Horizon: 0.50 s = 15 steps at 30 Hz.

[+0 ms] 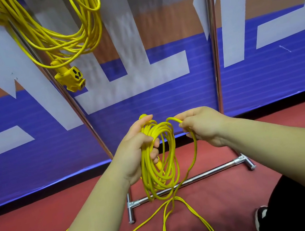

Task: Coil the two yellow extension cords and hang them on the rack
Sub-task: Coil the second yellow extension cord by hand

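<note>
floor [35,227] red, blue banner [167,112] behind chrome rack [215,43]; left hand [135,149] grip around cord coil [150,178], right hand [204,126] grip on its loop [172,119]

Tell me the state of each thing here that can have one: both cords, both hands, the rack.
rack: upright on the floor.
first cord: coiled, hanging high on the rack, socket end dangling.
second cord: partly coiled, the rest loose on the floor.
left hand: grips the coil's loops.
right hand: pinches one loop of the second cord.
</note>
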Tool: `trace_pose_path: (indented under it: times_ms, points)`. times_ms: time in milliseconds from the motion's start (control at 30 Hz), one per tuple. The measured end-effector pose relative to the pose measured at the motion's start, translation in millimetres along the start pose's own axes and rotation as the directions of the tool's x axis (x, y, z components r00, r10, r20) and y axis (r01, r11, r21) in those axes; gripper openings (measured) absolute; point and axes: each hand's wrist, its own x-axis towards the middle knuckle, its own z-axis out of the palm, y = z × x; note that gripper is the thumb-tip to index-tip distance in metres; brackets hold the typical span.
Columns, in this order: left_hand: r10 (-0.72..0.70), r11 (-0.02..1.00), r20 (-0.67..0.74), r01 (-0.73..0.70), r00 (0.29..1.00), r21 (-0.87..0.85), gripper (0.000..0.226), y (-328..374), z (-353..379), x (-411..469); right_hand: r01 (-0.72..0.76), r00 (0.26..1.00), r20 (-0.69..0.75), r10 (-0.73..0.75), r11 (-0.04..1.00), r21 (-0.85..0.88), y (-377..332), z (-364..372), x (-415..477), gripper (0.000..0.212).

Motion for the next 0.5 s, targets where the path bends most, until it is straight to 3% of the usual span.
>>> trace_pose_path:
  times_ms: [167, 300, 400, 500]
  points:
    - [-0.065, 0.996, -0.006, 0.064, 0.998, -0.062, 0.05, -5, 7, 2, 0.134, 0.991, -0.014, -0.134, 0.991, -0.013, -3, -1, 0, 0.017]
    - [-0.107, 0.983, 0.004, 0.107, 0.994, -0.151, 0.039, -2, 18, 1, 0.293, 0.956, 0.025, -0.293, 0.945, -0.142, -9, 1, -8, 0.018]
    - [-0.133, 0.976, 0.061, 0.141, 0.989, -0.166, 0.059, -2, 25, 1, 0.371, 0.929, 0.088, -0.36, 0.89, -0.265, -15, 4, -13, 0.015]
    - [-0.131, 0.955, -0.054, 0.111, 0.99, -0.276, 0.052, -5, 28, 5, 0.436, 0.9, 0.164, -0.404, 0.822, -0.366, -19, 8, -19, 0.022]
